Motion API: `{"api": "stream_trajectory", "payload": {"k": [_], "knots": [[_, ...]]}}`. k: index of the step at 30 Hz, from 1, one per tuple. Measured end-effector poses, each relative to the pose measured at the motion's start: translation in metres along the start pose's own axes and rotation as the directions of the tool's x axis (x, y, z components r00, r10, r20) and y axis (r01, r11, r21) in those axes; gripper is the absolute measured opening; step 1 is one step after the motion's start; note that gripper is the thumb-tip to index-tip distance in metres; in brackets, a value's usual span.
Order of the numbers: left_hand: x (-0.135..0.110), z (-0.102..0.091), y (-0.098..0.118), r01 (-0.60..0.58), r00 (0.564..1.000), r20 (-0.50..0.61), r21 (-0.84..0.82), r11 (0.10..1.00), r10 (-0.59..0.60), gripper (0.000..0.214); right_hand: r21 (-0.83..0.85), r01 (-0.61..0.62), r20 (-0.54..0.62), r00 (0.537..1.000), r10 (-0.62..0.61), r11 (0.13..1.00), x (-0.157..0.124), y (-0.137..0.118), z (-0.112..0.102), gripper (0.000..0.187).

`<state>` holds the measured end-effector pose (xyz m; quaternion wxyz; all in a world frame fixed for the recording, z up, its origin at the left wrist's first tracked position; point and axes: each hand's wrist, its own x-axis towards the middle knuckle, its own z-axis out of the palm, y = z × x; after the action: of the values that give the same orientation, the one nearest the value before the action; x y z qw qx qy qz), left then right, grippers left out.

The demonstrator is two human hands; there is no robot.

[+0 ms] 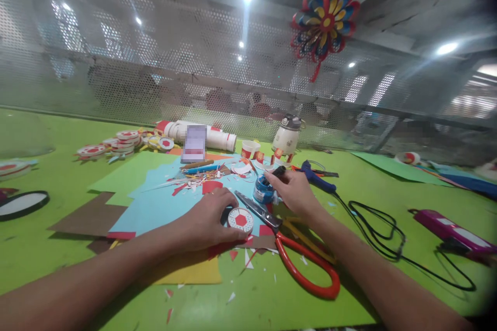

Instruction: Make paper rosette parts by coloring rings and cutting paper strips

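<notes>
My left hand (212,217) is closed around the edge of a small round white paper piece (240,221) with a red hexagon and dotted pattern. My right hand (295,194) pinches at the top of a small blue container (263,189). A short black thing (277,171) shows by its fingertips, too small to make out. Between the hands lie large scissors (306,269) with red handles, blades pointing away from me. Beneath are light blue paper (155,212) and scraps of red, brown and yellow paper.
A blue glue gun (316,178) with a black cord lies right, near a magenta power strip (450,230). Behind stand paper cups (249,149), a phone (194,142), a bottle (287,134) and stacked cups (217,138). Patterned discs (126,137) sit left; a paper flower (326,20) hangs above.
</notes>
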<state>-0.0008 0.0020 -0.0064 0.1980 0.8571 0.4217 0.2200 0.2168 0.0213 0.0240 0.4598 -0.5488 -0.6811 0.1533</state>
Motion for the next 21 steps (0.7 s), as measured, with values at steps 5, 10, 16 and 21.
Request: {"api": "stream_trajectory", "payload": {"k": [5,10,16,21], "knots": [[0.0001,0.0018,-0.0031,0.006,1.0,-0.003,-0.021,1.0,-0.006,0.047,-0.087,-0.008,0.005,1.0,0.008,0.996,0.0007,0.0014,0.0017,0.037],[-0.001,0.0019,-0.0023,0.02,1.0,-0.005,-0.018,1.0,-0.02,0.044,-0.116,-0.004,0.004,1.0,0.005,0.993,0.0018,0.0009,0.0015,0.038],[-0.0011,0.0022,-0.0017,0.014,1.0,-0.015,-0.021,1.0,-0.014,0.043,-0.098,0.028,-0.051,0.998,-0.033,0.995,0.0005,0.0006,-0.0014,0.039],[-0.001,0.0009,-0.0001,0.015,1.0,-0.011,-0.028,0.999,-0.016,0.044,-0.068,0.046,-0.078,0.996,-0.051,0.997,-0.0011,0.0036,0.0003,0.041]]}}
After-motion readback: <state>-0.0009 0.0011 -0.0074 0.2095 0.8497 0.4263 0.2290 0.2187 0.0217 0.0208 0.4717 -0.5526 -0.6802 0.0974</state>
